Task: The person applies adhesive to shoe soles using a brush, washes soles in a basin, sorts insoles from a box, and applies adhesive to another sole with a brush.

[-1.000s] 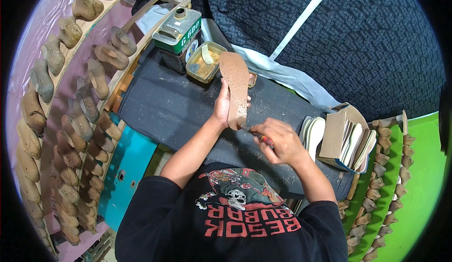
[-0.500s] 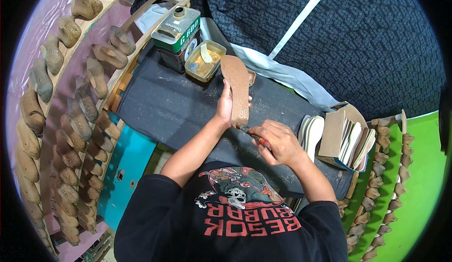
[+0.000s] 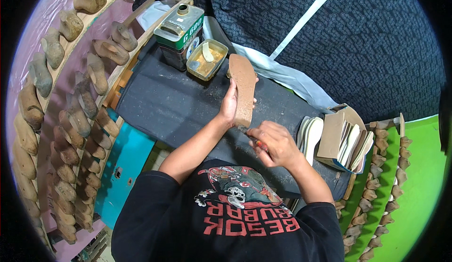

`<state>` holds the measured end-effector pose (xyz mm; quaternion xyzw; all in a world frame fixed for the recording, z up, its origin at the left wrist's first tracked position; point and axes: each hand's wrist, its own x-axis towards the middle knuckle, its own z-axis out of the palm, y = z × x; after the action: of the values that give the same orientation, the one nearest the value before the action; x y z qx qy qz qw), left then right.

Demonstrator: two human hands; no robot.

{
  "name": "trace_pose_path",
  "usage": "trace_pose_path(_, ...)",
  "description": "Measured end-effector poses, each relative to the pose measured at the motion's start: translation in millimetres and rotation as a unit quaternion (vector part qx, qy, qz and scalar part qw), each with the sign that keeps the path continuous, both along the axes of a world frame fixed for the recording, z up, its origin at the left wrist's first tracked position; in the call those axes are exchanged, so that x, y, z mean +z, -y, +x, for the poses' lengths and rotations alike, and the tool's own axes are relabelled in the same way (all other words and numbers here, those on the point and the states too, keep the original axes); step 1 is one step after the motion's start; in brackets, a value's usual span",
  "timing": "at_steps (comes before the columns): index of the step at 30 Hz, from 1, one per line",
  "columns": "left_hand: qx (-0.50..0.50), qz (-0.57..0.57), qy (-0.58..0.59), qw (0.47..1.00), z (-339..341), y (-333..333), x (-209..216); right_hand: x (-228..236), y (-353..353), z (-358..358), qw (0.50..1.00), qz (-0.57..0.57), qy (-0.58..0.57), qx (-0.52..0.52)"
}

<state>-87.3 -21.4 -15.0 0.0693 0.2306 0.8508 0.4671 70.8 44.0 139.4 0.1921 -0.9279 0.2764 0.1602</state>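
My left hand (image 3: pixel 230 103) is wrapped round a tan-brown shoe sole (image 3: pixel 243 80), thumb along its left edge and fingertips showing at the right edge. The sole is held up over the table, its wide end pointing away and the heel end toward me. In my right hand (image 3: pixel 273 142) is a hand tool with a red-and-dark handle (image 3: pixel 259 144), fingers closed round it. Its greyish tip meets or nearly meets the heel end; whether it touches I cannot tell. What lies under the sole is hidden.
A dark cloth covers the table (image 3: pixel 160 106). At the far left stand a green-and-black metal can (image 3: pixel 178 36) and a shallow tub (image 3: pixel 207 59) of yellowish stuff with a pale spreader. Pale insoles (image 3: pixel 310 132) and a full carton (image 3: pixel 334 130) stand right. Wooden lasts (image 3: pixel 70 106) line the left racks.
The sole in my left hand has shifted slightly right and tilted a little. My right hand and the tool stay close to the heel end, turned slightly.
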Motion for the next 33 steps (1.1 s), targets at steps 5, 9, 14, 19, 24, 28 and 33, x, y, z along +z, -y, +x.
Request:
trace_pose_path(5, -0.023, 0.066, 0.0, 0.998, 9, -5, 2, -5, -10, -10, 0.997, 0.006, -0.028, -0.072)
trace_pose_path(9, -0.012, 0.033, -0.02, 0.999, 16, -6, 3, -8, -9, -10, 0.994, 0.016, -0.045, -0.094)
trace_pose_path(14, 0.016, 0.012, -0.001, 1.0, 4, -1, -10, -5, 12, 1, 0.999, 0.041, -0.001, -0.03)
trace_pose_path(19, -0.008, 0.049, 0.008, 0.999, 3, 3, -3, 4, 8, -4, 0.999, 0.021, -0.011, -0.036)
trace_pose_path(24, -0.003, 0.054, -0.027, 0.998, 12, 4, 11, -4, 1, -8, 0.995, 0.02, -0.036, -0.088)
trace_pose_path(28, -0.03, 0.057, 0.018, 0.998, 8, 6, 2, -4, 16, 5, 0.997, 0.052, -0.006, -0.056)
trace_pose_path(33, -0.019, 0.119, 0.024, 0.992, 6, 6, 5, -1, 17, 11, 0.999, -0.025, 0.018, -0.041)
